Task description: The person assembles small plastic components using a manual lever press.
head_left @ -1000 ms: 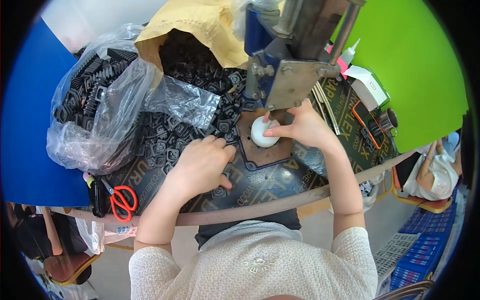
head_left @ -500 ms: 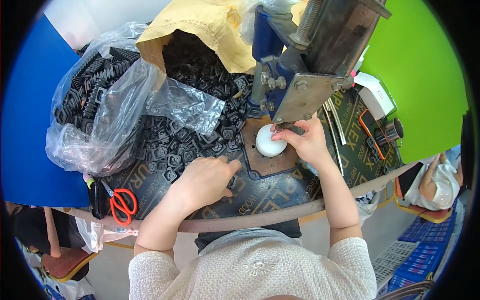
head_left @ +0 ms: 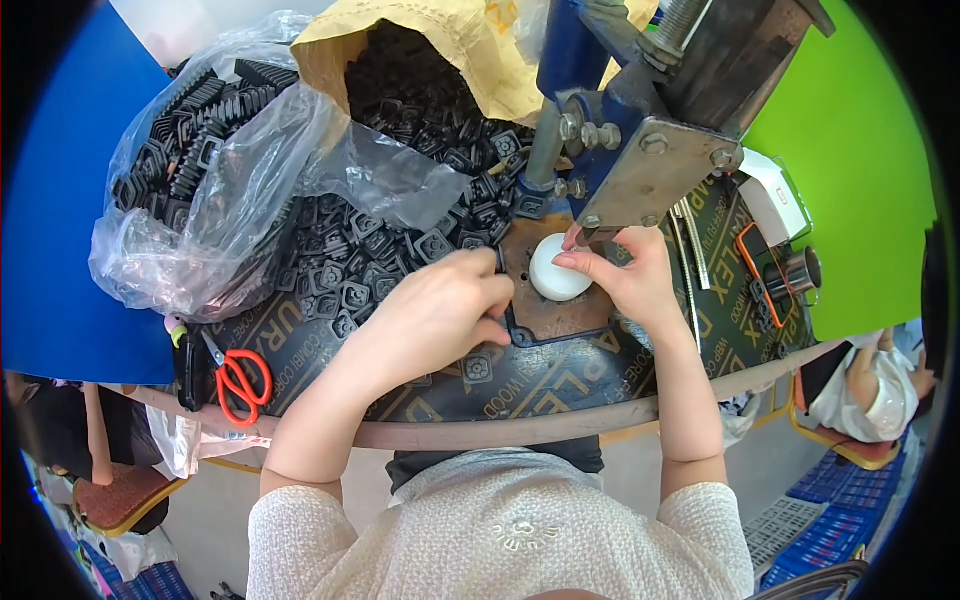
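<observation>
A press with a blue frame and a bare metal plate [head_left: 655,175] stands over a brown, scuffed base plate [head_left: 560,322]. On that base, under the press head, sits a smooth white round piece [head_left: 556,272]. My right hand [head_left: 637,280] grips it from the right, thumb on its top edge; the other fingers are partly hidden behind the press head. My left hand [head_left: 445,305] is just left of the base plate, fingers curled together and slightly blurred. Whatever is in them cannot be made out. Many small square black parts [head_left: 355,295] lie heaped beyond my left hand.
A clear plastic bag [head_left: 215,250] of black parts and an open yellow paper sack [head_left: 430,40] stand behind the heap. Red-handled scissors [head_left: 243,385] lie at the left edge. On the right are metal rods [head_left: 692,250], a white box [head_left: 775,200] and a metal cylinder [head_left: 800,270].
My left hand has moved right and away from me, from beside the heap to the base plate's left edge. My right hand stays on the white piece. The whole view has shifted slightly.
</observation>
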A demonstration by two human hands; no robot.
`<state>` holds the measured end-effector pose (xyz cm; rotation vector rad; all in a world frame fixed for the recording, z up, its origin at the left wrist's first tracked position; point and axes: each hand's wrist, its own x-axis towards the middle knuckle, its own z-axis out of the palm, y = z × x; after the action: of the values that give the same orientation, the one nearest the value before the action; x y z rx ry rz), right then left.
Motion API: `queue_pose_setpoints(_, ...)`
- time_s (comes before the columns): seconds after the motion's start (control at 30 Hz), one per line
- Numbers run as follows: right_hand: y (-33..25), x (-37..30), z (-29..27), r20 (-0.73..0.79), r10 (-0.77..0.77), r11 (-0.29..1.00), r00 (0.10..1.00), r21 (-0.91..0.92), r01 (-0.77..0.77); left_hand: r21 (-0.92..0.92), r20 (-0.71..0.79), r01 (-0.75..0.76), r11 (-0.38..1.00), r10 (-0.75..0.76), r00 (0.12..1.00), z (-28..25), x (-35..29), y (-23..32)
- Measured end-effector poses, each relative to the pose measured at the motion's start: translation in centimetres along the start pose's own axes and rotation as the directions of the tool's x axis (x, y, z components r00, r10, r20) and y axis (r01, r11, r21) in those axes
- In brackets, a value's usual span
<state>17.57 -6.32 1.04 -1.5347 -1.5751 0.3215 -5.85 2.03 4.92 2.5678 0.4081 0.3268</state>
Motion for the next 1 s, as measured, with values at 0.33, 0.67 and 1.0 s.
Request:
queue_pose_setpoints(0.33, 0.0, 0.6, -1.3, 0.114, 0.012, 0.989, 0.993, 0.147, -0.029, -0.701, -0.252, 0.208, 0.682, -0.510, 0.823, 1.4, 0.8, -1.8)
queue_pose_setpoints(0.67, 0.3, 0.9, -2.5, -0.286, 0.164, 0.874, 0.944, 0.486, -0.004, -0.439, -0.373, 0.109, 0.892, -0.291, 0.881, 2.1, 1.5, 0.3)
queue_pose_setpoints(1.0, 0.1, 0.6, -2.9, -0.309, 0.171, 0.857, 0.935, 0.515, 0.013, -0.156, -0.314, 0.206, 0.966, -0.246, 0.917, 3.0, 3.9, 1.9)
